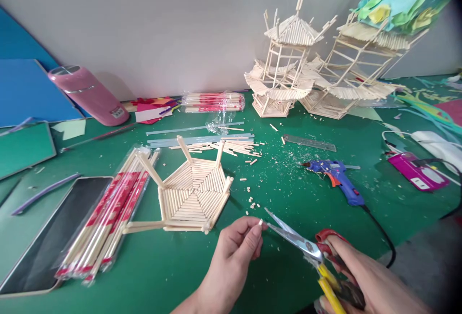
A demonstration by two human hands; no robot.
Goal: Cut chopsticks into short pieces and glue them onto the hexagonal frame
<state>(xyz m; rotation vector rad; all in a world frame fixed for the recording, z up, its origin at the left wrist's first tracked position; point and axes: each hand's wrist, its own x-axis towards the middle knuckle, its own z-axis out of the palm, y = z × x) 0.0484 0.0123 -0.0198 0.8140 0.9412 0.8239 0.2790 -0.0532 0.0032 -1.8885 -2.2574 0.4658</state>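
Note:
My left hand [234, 261] pinches a short piece of wooden stick [260, 222] between thumb and fingertips. In my right hand [368, 270] is a pair of scissors [299, 242] with red and yellow handles; their blades are parted, tips close to my left fingertips. Left of my hands, a six-sided wooden stick frame [195, 194] lies on the green table, several posts sticking up from its corners. Small cut stick bits [252, 203] are scattered between the frame and the scissors. Longer loose sticks [234, 146] lie in a pile behind it.
A blue glue gun [335, 174] with its cord lies at right, near a clear ruler [310, 143] and a purple power adapter [418, 172]. Packed chopsticks [108, 213], a dark phone-like slab [54, 232] and a pink bottle [90, 95] are at left. Stick pagodas [288, 69] stand behind.

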